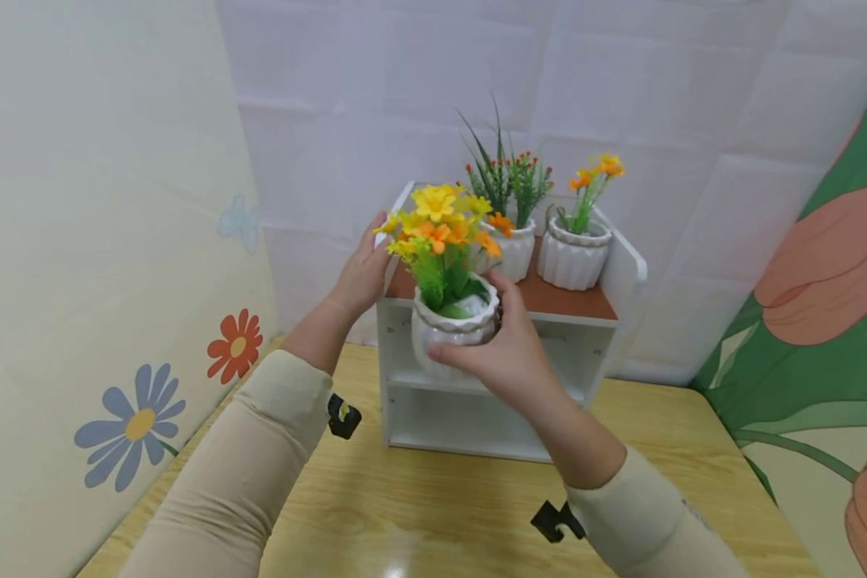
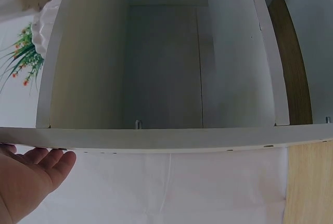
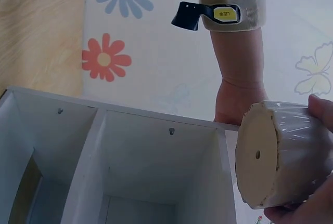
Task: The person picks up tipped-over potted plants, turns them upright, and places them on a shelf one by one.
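Note:
My right hand point(image 1: 516, 361) grips a white ribbed flowerpot point(image 1: 451, 331) with yellow and orange flowers point(image 1: 437, 221), thumb on the near side. The pot is raised in front of the shelf's top board; its flat underside point(image 3: 257, 154) with a small hole shows in the right wrist view. With fingers extended, my left hand point(image 1: 361, 277) rests against the outer left side of the small white shelf point(image 1: 384, 361). In the left wrist view its fingertips point(image 2: 62, 167) lie along the side panel point(image 2: 156, 140).
On the brown top board point(image 1: 559, 301) stand a white pot of grass and red blossoms point(image 1: 520, 249) and another white pot point(image 1: 574, 257) with orange flowers at the right. The shelf stands on a wooden table point(image 1: 376, 498), a white cloth point(image 1: 390, 96) behind it.

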Demonstrator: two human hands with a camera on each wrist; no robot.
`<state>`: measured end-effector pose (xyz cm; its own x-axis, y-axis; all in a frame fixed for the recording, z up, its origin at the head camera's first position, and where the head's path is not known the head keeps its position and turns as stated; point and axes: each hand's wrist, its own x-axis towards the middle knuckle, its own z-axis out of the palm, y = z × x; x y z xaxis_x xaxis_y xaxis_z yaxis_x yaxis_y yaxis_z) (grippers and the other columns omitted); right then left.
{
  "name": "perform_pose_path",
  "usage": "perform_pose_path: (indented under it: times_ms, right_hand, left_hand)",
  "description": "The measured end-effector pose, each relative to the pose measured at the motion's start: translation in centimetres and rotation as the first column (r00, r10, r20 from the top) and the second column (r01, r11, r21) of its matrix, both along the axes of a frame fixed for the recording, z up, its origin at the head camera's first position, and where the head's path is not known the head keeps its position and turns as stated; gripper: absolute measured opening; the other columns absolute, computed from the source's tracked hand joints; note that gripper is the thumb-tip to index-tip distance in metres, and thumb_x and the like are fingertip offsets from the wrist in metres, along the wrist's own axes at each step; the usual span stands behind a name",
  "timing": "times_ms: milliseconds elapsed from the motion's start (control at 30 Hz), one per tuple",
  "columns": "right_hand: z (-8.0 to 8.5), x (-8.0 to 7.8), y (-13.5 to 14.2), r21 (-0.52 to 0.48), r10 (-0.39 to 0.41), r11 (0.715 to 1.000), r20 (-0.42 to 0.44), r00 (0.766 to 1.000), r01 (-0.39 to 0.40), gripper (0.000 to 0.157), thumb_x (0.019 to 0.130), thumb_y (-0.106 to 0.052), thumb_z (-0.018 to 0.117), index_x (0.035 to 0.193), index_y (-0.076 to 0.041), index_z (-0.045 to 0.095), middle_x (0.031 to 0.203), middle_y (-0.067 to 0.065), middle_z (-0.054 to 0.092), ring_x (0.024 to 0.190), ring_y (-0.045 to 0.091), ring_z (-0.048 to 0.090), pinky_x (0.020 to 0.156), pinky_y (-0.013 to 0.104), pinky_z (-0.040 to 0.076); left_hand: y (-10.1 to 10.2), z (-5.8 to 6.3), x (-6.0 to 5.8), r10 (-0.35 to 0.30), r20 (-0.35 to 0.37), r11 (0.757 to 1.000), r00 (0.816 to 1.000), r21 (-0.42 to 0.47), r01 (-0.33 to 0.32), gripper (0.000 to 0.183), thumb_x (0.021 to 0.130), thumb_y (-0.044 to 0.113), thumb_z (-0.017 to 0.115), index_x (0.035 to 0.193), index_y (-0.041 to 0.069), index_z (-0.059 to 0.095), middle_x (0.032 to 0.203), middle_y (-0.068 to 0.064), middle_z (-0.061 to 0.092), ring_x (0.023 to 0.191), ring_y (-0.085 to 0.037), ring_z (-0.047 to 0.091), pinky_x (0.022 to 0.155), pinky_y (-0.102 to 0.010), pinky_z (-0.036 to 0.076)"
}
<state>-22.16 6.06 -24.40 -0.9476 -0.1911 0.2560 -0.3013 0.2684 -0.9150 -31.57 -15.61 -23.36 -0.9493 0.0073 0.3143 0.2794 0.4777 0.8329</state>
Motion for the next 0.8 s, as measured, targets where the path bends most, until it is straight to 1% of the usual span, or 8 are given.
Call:
perform_pose_path:
  times_ms: [67, 133, 200, 267, 400, 633, 700, 800]
  right_hand:
    - [0.4, -0.3, -0.3, 0.009, -0.003, 1.0, 0.001, 1.0, 0.003, 0.113, 0.064, -0.027, 0.093, 0.152, -0.024, 0.022, 0.147, -0.002, 0.04, 0.13, 0.019, 0.047, 0.105, 0.044, 0.045]
    - [0.7, -0.8, -0.6, 0.02, -0.009, 1.0, -0.002, 1.0, 0.009, 0.114, 0.065, -0.029, 0.093, 0.153, -0.023, 0.021, 0.147, -0.002, 0.039, 0.13, 0.019, 0.046, 0.105, 0.045, 0.045]
    - [1.0, -1.3, -0.8, 0.032, -0.018, 0.999, -0.013, 1.0, 0.018, 0.114, 0.065, -0.03, 0.092, 0.153, -0.022, 0.021, 0.148, -0.001, 0.039, 0.13, 0.019, 0.046, 0.106, 0.045, 0.045]
    - [1.2, -1.8, -1.1, 0.031, -0.02, 0.999, -0.029, 0.999, 0.021, 0.113, 0.065, -0.03, 0.092, 0.153, -0.021, 0.022, 0.148, 0.0, 0.039, 0.131, 0.02, 0.046, 0.107, 0.045, 0.044]
    - [1.5, -2.7, -1.7, 0.036, -0.044, 0.998, -0.046, 0.998, 0.046, 0.113, 0.064, -0.032, 0.092, 0.153, -0.021, 0.023, 0.15, 0.0, 0.039, 0.133, 0.02, 0.044, 0.109, 0.045, 0.042]
    - [2.2, -3.8, -2.6, 0.086, -0.101, 0.991, -0.039, 0.994, 0.104, 0.111, 0.065, -0.038, 0.091, 0.152, -0.025, 0.023, 0.151, 0.001, 0.039, 0.134, 0.021, 0.044, 0.108, 0.045, 0.043]
    - [2.3, -4.2, -2.8, 0.083, -0.109, 0.99, -0.044, 0.993, 0.113, 0.109, 0.066, -0.038, 0.091, 0.151, -0.025, 0.024, 0.152, 0.001, 0.039, 0.135, 0.021, 0.044, 0.108, 0.045, 0.042]
    - [2.5, -5.0, -3.1, 0.068, -0.117, 0.99, -0.069, 0.991, 0.122, 0.107, 0.066, -0.035, 0.091, 0.15, -0.022, 0.026, 0.151, 0.003, 0.04, 0.134, 0.021, 0.044, 0.108, 0.044, 0.042]
  left_hand:
    - [0.0, 0.0, 0.0, -0.002, -0.004, 1.0, 1.0, 0.0, 0.002, 0.062, 0.104, 0.047, 0.025, 0.159, 0.022, 0.011, 0.165, -0.006, 0.018, 0.152, -0.028, 0.016, 0.123, -0.051, 0.014]
    - [0.0, 0.1, 0.0, 0.004, 0.007, 1.0, 1.0, 0.006, -0.004, 0.062, 0.103, 0.048, 0.026, 0.158, 0.023, 0.013, 0.164, -0.005, 0.019, 0.152, -0.028, 0.017, 0.123, -0.051, 0.015]
    - [0.1, 0.1, 0.1, 0.004, 0.02, 1.0, 1.0, 0.016, -0.005, 0.062, 0.103, 0.048, 0.027, 0.158, 0.024, 0.013, 0.164, -0.008, 0.022, 0.151, -0.03, 0.019, 0.122, -0.053, 0.016]
    - [0.0, 0.1, 0.1, 0.004, 0.032, 1.0, 0.999, 0.021, -0.005, 0.063, 0.103, 0.048, 0.028, 0.159, 0.025, 0.011, 0.163, -0.008, 0.023, 0.15, -0.031, 0.02, 0.121, -0.054, 0.017]
    - [0.0, 0.1, 0.1, -0.009, 0.031, 1.0, 0.999, 0.021, 0.008, 0.063, 0.103, 0.048, 0.028, 0.159, 0.025, 0.008, 0.163, -0.011, 0.022, 0.15, -0.033, 0.021, 0.121, -0.056, 0.018]
    - [0.0, 0.1, 0.3, 0.0, 0.026, 1.0, 1.0, 0.003, 0.0, 0.064, 0.103, 0.049, 0.028, 0.159, 0.027, 0.007, 0.162, -0.013, 0.023, 0.149, -0.035, 0.021, 0.12, -0.056, 0.018]
    - [0.0, 0.2, 0.4, 0.0, 0.03, 1.0, 1.0, -0.004, 0.0, 0.064, 0.103, 0.051, 0.027, 0.159, 0.028, 0.006, 0.163, -0.012, 0.022, 0.149, -0.035, 0.021, 0.12, -0.057, 0.018]
    - [0.0, 0.2, 0.4, -0.009, 0.027, 1.0, 1.0, 0.001, 0.009, 0.064, 0.103, 0.05, 0.027, 0.159, 0.028, 0.006, 0.162, -0.013, 0.023, 0.149, -0.036, 0.021, 0.12, -0.058, 0.018]
